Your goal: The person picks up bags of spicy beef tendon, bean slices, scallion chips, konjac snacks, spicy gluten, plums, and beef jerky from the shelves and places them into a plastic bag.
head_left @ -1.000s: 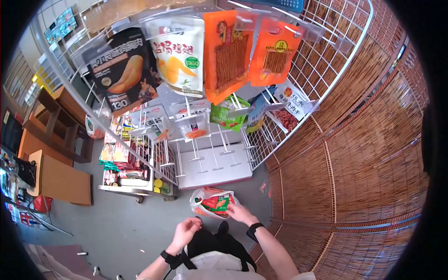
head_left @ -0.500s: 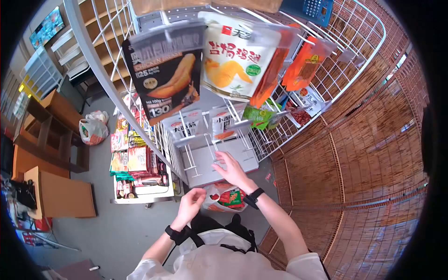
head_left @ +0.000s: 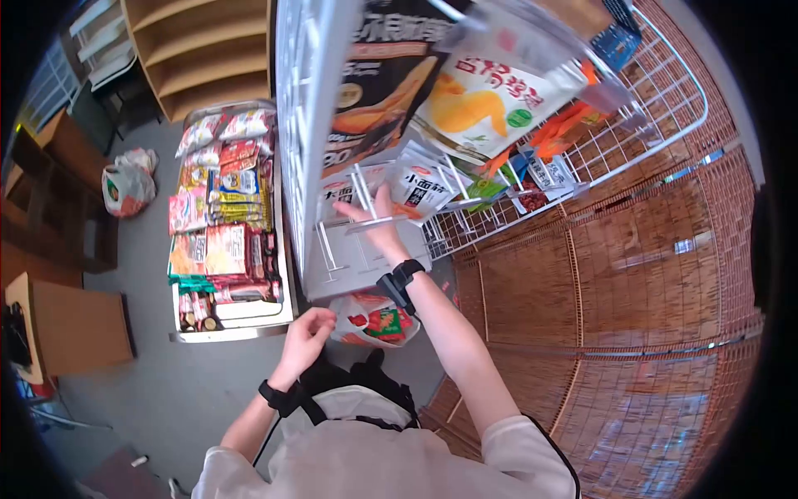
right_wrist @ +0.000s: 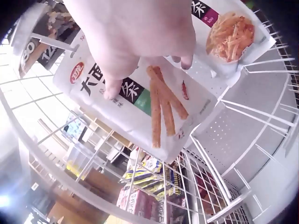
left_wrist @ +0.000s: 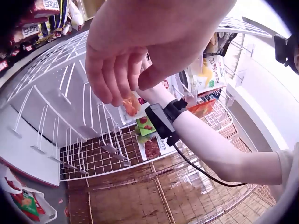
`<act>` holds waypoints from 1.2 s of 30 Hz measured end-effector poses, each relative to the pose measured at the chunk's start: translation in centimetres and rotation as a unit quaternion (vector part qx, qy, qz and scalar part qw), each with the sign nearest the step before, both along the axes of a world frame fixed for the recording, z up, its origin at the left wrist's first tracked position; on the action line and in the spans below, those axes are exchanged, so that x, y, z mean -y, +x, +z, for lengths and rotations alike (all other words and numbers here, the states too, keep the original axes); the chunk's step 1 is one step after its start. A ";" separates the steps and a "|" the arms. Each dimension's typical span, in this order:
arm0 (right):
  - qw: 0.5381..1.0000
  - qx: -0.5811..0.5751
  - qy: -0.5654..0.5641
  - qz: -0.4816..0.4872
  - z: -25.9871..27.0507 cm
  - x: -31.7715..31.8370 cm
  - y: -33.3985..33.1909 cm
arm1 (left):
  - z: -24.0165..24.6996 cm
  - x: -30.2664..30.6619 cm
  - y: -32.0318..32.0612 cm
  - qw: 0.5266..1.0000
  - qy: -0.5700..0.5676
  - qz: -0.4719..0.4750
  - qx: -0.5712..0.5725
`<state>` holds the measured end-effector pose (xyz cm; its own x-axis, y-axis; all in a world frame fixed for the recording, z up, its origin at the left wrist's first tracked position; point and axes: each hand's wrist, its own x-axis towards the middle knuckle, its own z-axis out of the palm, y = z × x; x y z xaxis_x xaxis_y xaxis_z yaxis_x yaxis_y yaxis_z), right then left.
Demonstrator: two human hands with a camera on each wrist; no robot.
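The right hand (head_left: 381,229) reaches among the lower rack hooks, by two white snack packets with black lettering. In the right wrist view this hand (right_wrist: 140,35) has its fingers spread over the front of a white packet (right_wrist: 161,121) picturing brown sticks; a fingertip rests on it. A second white packet (right_wrist: 229,35) hangs beside it. The left hand (head_left: 304,339) hovers above the floor bag (head_left: 353,334), fingers loosely bent and holding nothing. In the left wrist view the left hand (left_wrist: 149,42) is close to the camera, with bare hooks beyond it.
A black packet (head_left: 378,96) and a white-and-yellow one (head_left: 486,104) hang higher on the wire rack (head_left: 665,83). A cart (head_left: 287,283) of snack packs stands left of it, a cardboard box (head_left: 83,328) farther left. Woven screens (head_left: 532,299) line the right side.
The right hand has risen from the floor bag to the white packets on the lower hooks. The left hand stays low. The head view has turned, bringing the rack closer and more of the cart into sight.
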<state>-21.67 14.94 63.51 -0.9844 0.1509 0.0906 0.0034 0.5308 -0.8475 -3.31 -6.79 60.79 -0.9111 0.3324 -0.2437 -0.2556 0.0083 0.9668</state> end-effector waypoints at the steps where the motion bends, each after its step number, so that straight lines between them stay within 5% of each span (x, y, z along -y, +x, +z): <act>1: 0.995 -0.097 0.015 -0.009 -1.1 0.0 -0.2 | -0.1 0.4 0.2 1.000 0.001 0.006 0.007; 4: 0.989 0.055 -0.138 0.026 -5.2 -1.8 -1.2 | -0.6 1.8 0.6 1.000 -0.003 0.012 0.019; 5: 0.979 -0.045 -0.199 0.025 -1.6 0.4 0.5 | -0.6 2.2 0.7 1.000 0.002 0.014 0.027; 14: 0.972 0.142 -0.175 0.064 2.3 -1.3 3.3 | -1.1 3.4 -0.1 1.000 -0.001 0.010 0.016; 23: 0.977 0.044 -0.134 0.160 4.0 -3.4 10.0 | -0.1 0.5 -0.6 0.999 0.022 -0.013 -0.034; 26: 0.967 0.146 -0.145 0.148 5.3 -3.4 12.5 | 0.1 -0.3 -1.0 0.998 0.023 -0.003 -0.066; 36: 0.942 0.094 -0.298 0.126 1.6 -0.9 20.9 | 2.9 -0.9 -1.3 0.994 0.027 -0.108 -0.021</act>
